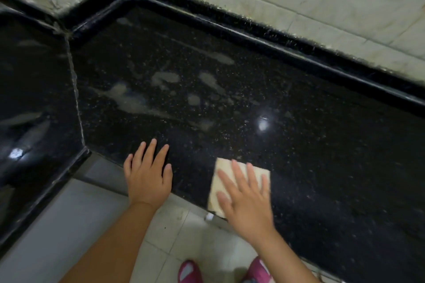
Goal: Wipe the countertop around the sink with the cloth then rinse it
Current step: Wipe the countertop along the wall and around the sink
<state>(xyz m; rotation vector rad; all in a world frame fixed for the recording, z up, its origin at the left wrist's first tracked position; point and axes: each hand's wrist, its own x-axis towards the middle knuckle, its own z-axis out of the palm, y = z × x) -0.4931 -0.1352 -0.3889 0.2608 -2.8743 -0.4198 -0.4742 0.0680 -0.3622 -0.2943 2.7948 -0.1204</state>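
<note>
Cloth (pixel 239 185) is pressed flat onto the black countertop (pixel 299 156) by the spread right hand (pixel 246 200); the left hand (pixel 148 174) is laid open beside it.

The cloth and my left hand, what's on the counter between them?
Nothing: in the head view only bare black countertop separates the left hand from the cloth under the right hand.

No legible text or labels anywhere.
</note>
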